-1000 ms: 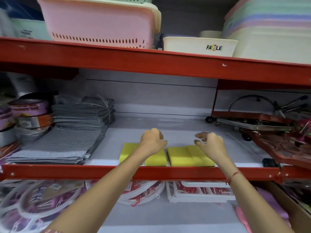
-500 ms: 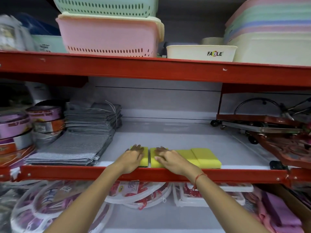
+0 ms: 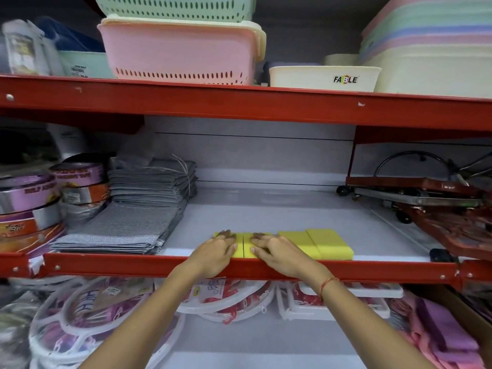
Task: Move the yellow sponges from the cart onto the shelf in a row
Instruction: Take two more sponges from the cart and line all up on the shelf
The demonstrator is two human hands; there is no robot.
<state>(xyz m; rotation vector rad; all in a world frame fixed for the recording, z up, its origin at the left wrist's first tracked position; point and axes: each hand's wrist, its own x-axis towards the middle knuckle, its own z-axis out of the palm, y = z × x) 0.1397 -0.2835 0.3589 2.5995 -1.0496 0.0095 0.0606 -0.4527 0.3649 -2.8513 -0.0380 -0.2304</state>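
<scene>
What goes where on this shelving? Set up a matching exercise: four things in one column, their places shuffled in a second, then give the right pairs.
Column one:
1. yellow rectangular sponges
2. pink perforated plastic basket
3. folded grey woven cloths
4. white plastic tub with the FABLE label

Column two:
A. top shelf, under a green basket
B. middle shelf, at the front edge, in a row
C. top shelf, right of the pink basket
D. middle shelf, left of the sponges

Pairs: 1-B, 2-A, 3-D, 4-C
</scene>
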